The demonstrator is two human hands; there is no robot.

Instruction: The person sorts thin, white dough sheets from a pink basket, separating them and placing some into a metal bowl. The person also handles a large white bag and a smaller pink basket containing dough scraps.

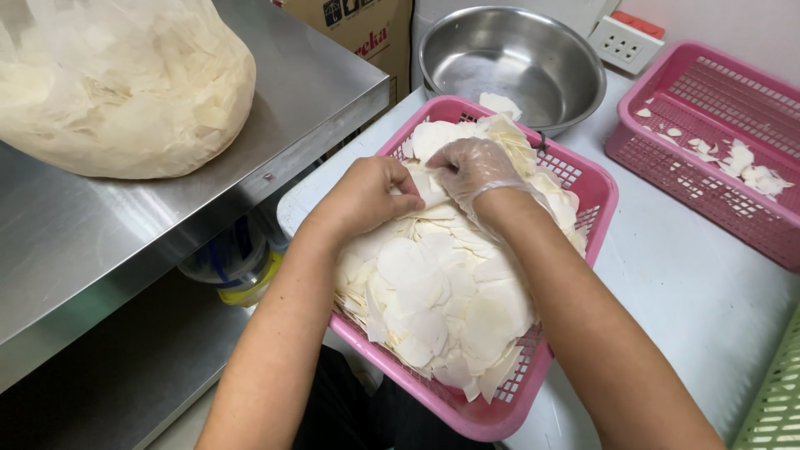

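Observation:
A pink plastic basket (593,193) on a white table holds a heap of thin, pale round wafers (442,292). My left hand (362,198), bare, pinches a wafer at the top of the heap. My right hand (477,171), in a thin clear glove, grips the same spot from the other side. The two hands touch over the far part of the pile, fingers curled on one pale wafer (429,190).
A steel bowl (525,62) with one wafer stands behind the basket. A second pink basket (708,133) with a few broken pieces sits at the right. A big clear bag of wafers (117,83) lies on the steel counter (83,242) at the left. A green basket edge (775,392) shows at the lower right.

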